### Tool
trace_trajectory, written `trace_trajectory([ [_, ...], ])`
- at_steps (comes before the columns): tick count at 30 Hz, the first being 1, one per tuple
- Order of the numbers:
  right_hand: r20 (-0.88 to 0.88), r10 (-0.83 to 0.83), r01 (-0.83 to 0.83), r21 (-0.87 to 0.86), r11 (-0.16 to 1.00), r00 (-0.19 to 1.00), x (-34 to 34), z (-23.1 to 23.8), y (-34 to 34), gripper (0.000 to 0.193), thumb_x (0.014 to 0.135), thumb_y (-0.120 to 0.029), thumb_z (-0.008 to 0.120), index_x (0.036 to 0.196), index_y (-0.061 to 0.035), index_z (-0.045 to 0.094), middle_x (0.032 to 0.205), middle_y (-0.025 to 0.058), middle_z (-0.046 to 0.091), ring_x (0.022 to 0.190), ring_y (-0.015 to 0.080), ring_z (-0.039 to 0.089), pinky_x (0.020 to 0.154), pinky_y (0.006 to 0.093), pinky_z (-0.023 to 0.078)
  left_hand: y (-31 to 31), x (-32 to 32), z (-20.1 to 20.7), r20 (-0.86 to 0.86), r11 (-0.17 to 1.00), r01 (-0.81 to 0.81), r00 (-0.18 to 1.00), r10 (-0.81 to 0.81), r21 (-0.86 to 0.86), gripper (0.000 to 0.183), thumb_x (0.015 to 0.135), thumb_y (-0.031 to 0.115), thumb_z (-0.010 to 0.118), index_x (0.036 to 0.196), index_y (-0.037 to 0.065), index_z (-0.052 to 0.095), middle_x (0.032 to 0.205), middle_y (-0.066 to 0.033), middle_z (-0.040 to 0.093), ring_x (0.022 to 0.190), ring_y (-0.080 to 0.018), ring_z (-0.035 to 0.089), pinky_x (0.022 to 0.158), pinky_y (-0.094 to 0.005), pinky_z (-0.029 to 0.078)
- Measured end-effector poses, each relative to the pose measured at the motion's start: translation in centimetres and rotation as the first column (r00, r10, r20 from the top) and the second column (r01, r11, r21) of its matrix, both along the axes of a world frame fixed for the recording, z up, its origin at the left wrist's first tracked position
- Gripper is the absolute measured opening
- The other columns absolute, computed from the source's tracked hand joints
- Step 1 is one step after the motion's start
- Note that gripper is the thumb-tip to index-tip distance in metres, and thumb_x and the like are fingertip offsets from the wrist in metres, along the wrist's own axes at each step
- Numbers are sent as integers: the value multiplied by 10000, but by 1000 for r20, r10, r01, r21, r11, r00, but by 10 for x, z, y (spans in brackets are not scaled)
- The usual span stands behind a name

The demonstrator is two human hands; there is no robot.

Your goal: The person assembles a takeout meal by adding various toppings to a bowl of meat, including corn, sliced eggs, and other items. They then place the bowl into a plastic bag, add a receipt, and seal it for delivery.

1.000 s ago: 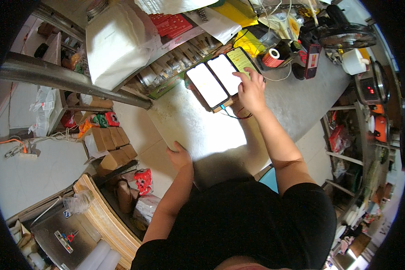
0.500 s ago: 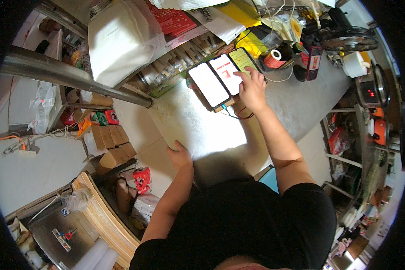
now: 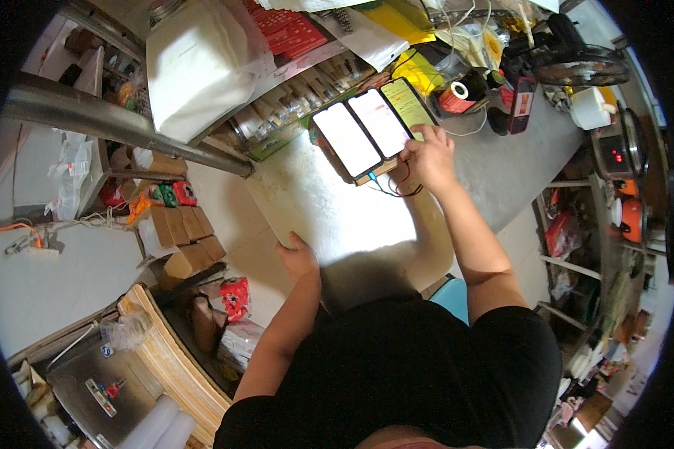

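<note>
Three phones stand side by side at the back of a metal table, their screens lit. The left phone and the middle phone show mostly white; the right phone is yellow-green. My right hand is at the lower ends of the middle and right phones, its fingers bent and apart, holding nothing. Whether a fingertip touches a screen I cannot tell. My left hand lies at the table's left edge, thumb out, the other fingers partly hidden.
Cables run below the phones. Behind them is a rack of utensils. A paper roll, a phone on a stand and a black fan are at the back right. A metal pole crosses the left; cardboard boxes sit beyond it.
My right hand has drawn back from the middle phone's screen, down and slightly right, its fingers now more bent. That phone's screen has turned paler. My left hand stays in place.
</note>
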State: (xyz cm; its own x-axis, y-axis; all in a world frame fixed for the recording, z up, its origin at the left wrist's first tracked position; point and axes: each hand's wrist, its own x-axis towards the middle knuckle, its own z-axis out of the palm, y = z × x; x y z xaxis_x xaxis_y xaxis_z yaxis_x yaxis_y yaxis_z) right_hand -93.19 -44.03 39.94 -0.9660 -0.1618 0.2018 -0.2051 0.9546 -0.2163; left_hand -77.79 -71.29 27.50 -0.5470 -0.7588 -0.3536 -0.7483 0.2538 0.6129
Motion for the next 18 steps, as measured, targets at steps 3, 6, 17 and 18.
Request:
trace_trajectory([
  [3, 29, -5, 8, -85, 996, 1000, 8, -3, 9, 106, 691, -94, 653, 730, -186, 690, 1142, 7, 591, 1117, 266, 478, 909, 418, 349, 0, 0, -7, 24, 1000, -14, 1000, 14, -19, 620, 933, 480, 446, 1331, 5, 421, 1260, -244, 542, 1154, -402, 524, 962, -448, 416],
  [6, 27, -34, 37, -115, 993, 999, 12, 1, 9, 123, 705, -80, 655, 767, -181, 686, 1160, 14, 586, 1124, 273, 477, 912, 410, 354, 0, 0, -3, 25, 1000, -1, 1000, 1, -1, 624, 932, 486, 443, 1333, 9, 422, 1256, -243, 545, 1145, -405, 530, 958, -453, 418],
  [17, -4, -41, 41, -65, 997, 999, -10, -5, -6, 383, 759, -14, 545, 1051, -228, 670, 1262, 93, 520, 1178, 309, 443, 946, 432, 359, -1, -1, -3, 19, 1000, 11, 1000, -10, -25, 624, 930, 490, 439, 1327, 8, 431, 1240, -247, 554, 1125, -413, 541, 944, -462, 429],
  [18, 1, -41, 41, -56, 998, 999, -13, -6, -9, 391, 760, -13, 539, 1058, -230, 670, 1267, 95, 517, 1180, 312, 441, 952, 433, 357, -1, -1, -1, 28, 1000, 12, 1000, -11, -27, 627, 930, 491, 438, 1329, 7, 429, 1242, -247, 553, 1126, -414, 540, 946, -461, 429],
])
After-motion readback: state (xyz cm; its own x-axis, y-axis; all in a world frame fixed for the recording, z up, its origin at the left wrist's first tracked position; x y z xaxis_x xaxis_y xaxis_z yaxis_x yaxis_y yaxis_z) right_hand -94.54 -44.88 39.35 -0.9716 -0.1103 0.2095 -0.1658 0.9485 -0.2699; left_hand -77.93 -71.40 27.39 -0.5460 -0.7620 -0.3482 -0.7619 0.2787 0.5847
